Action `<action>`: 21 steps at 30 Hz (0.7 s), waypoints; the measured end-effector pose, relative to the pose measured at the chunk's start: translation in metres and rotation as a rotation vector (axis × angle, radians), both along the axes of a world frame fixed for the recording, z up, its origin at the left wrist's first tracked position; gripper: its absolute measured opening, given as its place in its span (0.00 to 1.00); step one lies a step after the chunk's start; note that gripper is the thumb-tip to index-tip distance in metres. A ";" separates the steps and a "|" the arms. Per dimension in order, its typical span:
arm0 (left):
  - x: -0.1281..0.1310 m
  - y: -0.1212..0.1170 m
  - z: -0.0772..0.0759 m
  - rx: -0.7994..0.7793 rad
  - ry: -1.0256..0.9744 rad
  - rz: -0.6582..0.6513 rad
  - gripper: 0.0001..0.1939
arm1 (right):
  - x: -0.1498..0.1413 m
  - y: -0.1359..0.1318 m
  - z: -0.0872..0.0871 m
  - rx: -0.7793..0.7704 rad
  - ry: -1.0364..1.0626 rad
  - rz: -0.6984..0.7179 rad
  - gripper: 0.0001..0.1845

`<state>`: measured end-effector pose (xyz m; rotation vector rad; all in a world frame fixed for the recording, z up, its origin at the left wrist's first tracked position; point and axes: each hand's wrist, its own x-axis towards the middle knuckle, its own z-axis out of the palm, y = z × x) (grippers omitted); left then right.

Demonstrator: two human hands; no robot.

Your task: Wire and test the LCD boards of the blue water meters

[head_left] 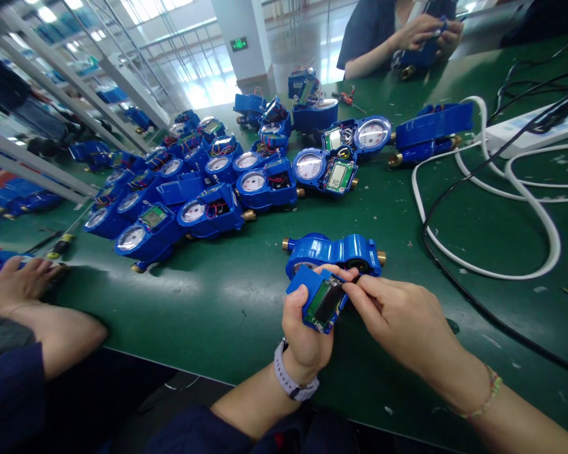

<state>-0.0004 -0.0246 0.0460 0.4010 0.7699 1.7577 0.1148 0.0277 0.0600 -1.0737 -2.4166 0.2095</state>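
My left hand [305, 331] grips a small blue cover with a green circuit board [322, 304] inside it, held just above the table's near edge. My right hand [397, 315] pinches at the top right corner of that board with fingertips closed. Directly behind both hands a blue water meter body [334, 251] with brass ends lies on the green table [227, 302]. A watch with a pale strap sits on my left wrist; a beaded band is on my right wrist.
Several open blue water meters [208, 189] are heaped at centre left and back. White cable [525, 208] and black cable [454, 277] loop at right near a white power strip [534, 129]. A co-worker's hand [19, 284] rests at left; another person [407, 31] works opposite.
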 end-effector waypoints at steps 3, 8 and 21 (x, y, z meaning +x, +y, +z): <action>0.000 -0.001 -0.002 0.037 0.040 0.016 0.21 | -0.002 -0.002 0.005 -0.114 -0.004 -0.020 0.22; 0.000 -0.003 -0.005 0.047 0.061 -0.003 0.21 | -0.006 -0.003 0.003 -0.199 0.042 -0.003 0.25; -0.001 -0.003 -0.007 0.028 -0.029 0.006 0.20 | -0.006 0.000 -0.005 -0.085 0.112 0.042 0.30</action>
